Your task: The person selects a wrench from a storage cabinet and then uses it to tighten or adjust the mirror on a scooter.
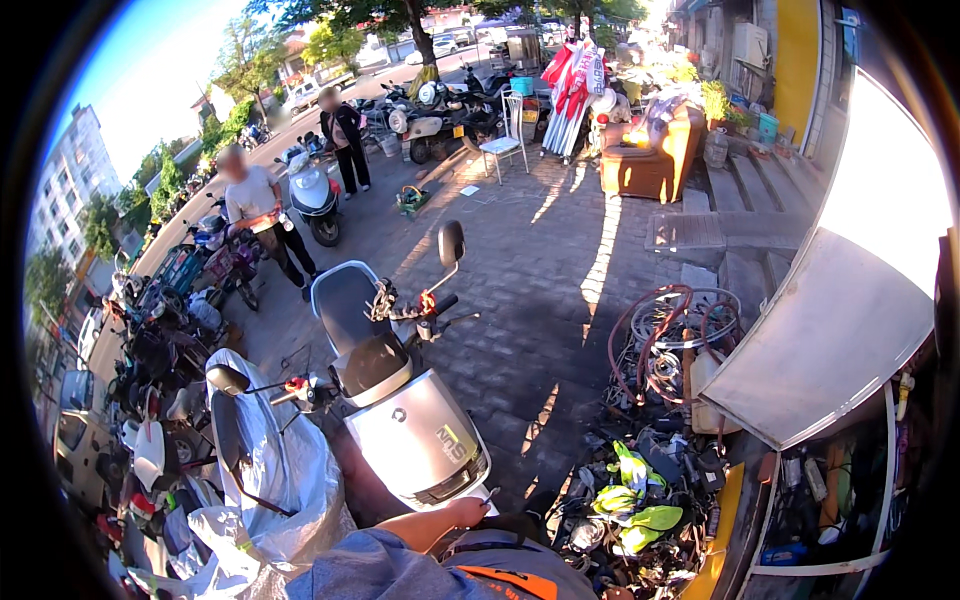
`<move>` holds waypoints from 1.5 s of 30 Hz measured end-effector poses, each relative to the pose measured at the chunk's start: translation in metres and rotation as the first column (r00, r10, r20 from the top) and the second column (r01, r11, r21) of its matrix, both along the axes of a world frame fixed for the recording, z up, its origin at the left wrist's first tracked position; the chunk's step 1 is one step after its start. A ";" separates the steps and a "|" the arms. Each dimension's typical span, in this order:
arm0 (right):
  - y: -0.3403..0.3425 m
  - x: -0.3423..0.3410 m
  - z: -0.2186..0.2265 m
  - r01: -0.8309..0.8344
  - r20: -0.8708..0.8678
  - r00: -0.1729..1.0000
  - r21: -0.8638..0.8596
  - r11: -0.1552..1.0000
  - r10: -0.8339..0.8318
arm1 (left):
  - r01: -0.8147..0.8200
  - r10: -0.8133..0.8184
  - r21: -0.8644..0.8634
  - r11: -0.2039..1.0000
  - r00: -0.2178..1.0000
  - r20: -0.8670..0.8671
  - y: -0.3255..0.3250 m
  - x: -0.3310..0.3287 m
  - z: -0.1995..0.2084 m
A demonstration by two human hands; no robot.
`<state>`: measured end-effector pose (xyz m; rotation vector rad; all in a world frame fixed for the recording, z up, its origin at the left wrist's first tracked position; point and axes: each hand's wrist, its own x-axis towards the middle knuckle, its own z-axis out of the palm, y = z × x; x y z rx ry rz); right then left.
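A silver scooter stands right in front of me, its handlebars and mirrors on the far side of the pale body panel. My left hand reaches in from the lower edge to the bottom of that panel. Its fingers look curled beside a small white edge or piece; what they hold, if anything, is too small to make out. At the lower rim a sliver of skin shows, apparently my right hand, with its fingers hidden. An orange-and-black strap or bag lies across my front.
Silver sheeting covers another vehicle at left. A heap of parts with yellow-green cloth and coiled hoses lie at right, under a pale raised panel. Two people stand farther off near parked scooters; a brown armchair stands beyond.
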<state>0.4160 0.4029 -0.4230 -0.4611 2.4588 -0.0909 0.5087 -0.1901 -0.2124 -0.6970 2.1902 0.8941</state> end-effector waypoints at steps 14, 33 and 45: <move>-0.026 -0.060 0.062 0.521 0.624 0.712 -0.164 0.838 -0.321 | -0.159 0.159 0.004 0.987 0.985 -0.074 -0.005 -0.016 0.035; 0.069 -0.043 0.078 0.213 0.119 0.973 -0.130 0.968 -0.198 | -0.306 0.306 0.028 0.952 0.952 -0.001 -0.017 -0.010 0.035; -0.033 0.036 0.153 0.463 0.353 0.853 -0.174 0.869 -0.384 | -0.088 0.090 0.055 0.995 0.996 -0.028 0.003 0.010 -0.014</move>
